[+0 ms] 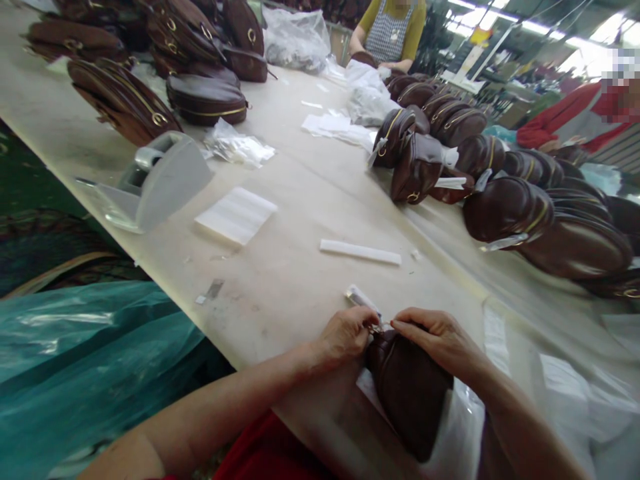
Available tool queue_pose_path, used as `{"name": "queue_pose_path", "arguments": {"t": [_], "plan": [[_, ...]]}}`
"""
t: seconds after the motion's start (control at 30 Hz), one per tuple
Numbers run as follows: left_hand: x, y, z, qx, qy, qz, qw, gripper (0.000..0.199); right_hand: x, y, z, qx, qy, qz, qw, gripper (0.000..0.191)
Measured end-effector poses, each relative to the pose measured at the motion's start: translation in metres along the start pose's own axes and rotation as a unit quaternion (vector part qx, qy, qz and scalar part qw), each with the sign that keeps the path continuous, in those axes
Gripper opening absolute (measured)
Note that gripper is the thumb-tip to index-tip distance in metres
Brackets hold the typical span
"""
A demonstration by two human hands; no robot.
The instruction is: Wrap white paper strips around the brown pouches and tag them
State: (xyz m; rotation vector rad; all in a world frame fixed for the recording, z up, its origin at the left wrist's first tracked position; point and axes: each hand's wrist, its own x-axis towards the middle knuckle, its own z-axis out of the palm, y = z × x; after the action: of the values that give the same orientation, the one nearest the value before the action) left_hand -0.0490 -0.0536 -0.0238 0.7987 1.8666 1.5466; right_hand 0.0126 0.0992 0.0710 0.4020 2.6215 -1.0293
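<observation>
A dark brown leather bag (413,393) lies at the table's near edge, right in front of me. My left hand (347,333) is closed at the bag's top end, its fingers pinching around small metal hardware there. Just across from it, my right hand (435,333) has thumb and fingertips pressed together at the same end; what they pinch is too small to make out. A small clear packet (363,300) sticks out beyond my left fingers. White wrapping sheet (465,420) lies along the bag's right side.
A tape dispenser (160,177) stands near the left table edge, beside a stack of white sheets (237,215). A white strip (360,251) lies ahead. Brown bags (507,210) line the right; more bags (207,100) are piled far left. Two people work across the table.
</observation>
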Motion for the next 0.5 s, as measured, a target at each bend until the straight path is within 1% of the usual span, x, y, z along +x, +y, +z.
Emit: {"name": "queue_pose_path", "arguments": {"t": [0.13, 0.37, 0.5], "plan": [[0.0012, 0.0033, -0.0023, 0.028, -0.018, -0.017, 0.999, 0.025, 0.0032, -0.0016, 0.0001, -0.043, -0.013, -0.003, 0.999, 0.034], [0.0027, 0.007, -0.0065, 0.034, -0.044, -0.041, 0.998, 0.025, 0.0072, -0.0031, 0.0025, -0.118, -0.03, 0.006, 0.993, 0.031], [0.0022, 0.0059, -0.0076, 0.038, -0.044, -0.046, 0.997, 0.022, 0.0095, -0.0065, 0.0021, -0.161, -0.05, 0.007, 0.986, 0.029]]}}
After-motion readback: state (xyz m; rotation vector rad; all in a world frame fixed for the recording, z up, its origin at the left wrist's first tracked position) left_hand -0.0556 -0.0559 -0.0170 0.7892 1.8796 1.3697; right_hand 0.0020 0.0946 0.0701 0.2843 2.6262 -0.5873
